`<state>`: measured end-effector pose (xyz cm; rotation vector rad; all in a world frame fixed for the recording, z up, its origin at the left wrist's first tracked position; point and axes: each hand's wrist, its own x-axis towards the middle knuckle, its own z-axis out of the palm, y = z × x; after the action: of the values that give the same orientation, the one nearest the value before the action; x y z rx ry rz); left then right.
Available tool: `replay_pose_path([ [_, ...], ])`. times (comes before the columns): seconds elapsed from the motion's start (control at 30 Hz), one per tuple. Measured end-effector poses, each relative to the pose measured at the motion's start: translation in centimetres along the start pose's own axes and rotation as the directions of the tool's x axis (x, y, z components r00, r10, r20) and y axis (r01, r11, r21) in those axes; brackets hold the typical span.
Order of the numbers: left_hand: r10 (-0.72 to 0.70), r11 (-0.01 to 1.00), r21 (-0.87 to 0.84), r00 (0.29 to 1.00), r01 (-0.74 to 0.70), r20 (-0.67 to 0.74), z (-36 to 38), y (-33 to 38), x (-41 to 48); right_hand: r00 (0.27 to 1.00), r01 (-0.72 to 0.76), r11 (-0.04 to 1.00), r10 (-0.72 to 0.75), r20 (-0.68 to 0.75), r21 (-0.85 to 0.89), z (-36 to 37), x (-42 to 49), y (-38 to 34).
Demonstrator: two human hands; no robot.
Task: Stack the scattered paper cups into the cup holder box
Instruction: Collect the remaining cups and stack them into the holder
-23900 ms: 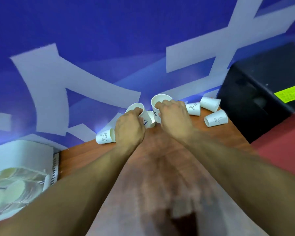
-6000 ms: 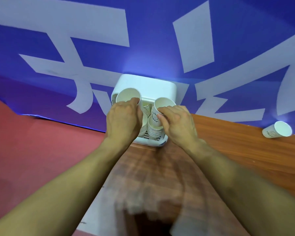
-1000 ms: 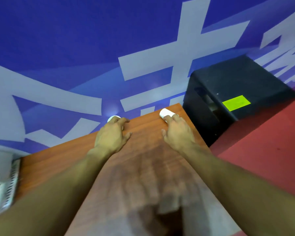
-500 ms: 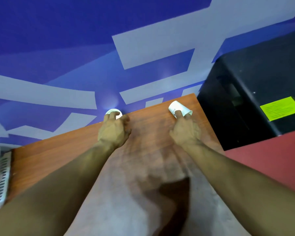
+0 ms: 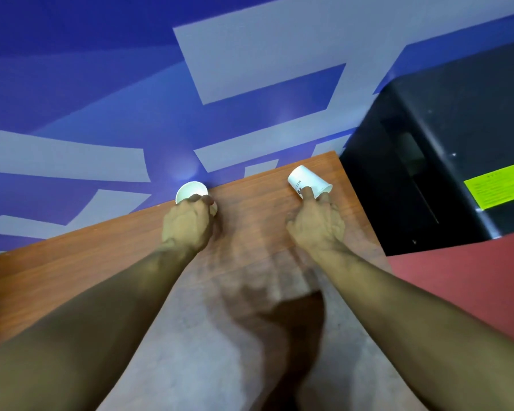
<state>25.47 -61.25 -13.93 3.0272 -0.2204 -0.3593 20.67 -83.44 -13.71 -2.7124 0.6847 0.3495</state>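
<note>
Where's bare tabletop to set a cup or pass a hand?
Free: wooden table between left hand and right hand; also the stretch left of the left hand, whose grip holds an upright white paper cup. Crowded: far right corner, a lying white paper cup under the right hand's finger, beside the black cabinet.

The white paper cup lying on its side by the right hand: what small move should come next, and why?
Probably close the right hand round the white paper cup lying on its side and lift it. Only its forefinger plainly rests on that cup, while the left hand already grips the other white paper cup at the brown wooden table's far edge.
</note>
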Motion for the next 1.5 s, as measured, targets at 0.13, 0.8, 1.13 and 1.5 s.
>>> replay_pose_path([
  [0.13,0.036,0.999,0.037,0.999,-0.034,-0.037,-0.7,0.6,-0.6,1.000,-0.016,1.000,0.015,0.008,0.019,-0.1,0.1,0.2],
  [0.8,0.129,0.989,-0.055,0.988,-0.134,-0.081,0.2,5.2,0.7,0.998,-0.054,0.886,0.062,-0.001,0.460,1.7,4.3,1.2],
  [1.13,0.190,0.981,0.067,0.969,-0.182,-0.157,-0.8,4.8,-0.2,0.974,0.150,0.902,-0.064,-0.219,0.405,0.2,2.3,0.9],
  [1.5,0.083,0.995,0.070,0.960,-0.066,-0.268,-6.9,3.3,-9.0,0.873,0.486,0.831,-0.443,-0.206,0.272,-5.1,-6.5,-1.8],
])
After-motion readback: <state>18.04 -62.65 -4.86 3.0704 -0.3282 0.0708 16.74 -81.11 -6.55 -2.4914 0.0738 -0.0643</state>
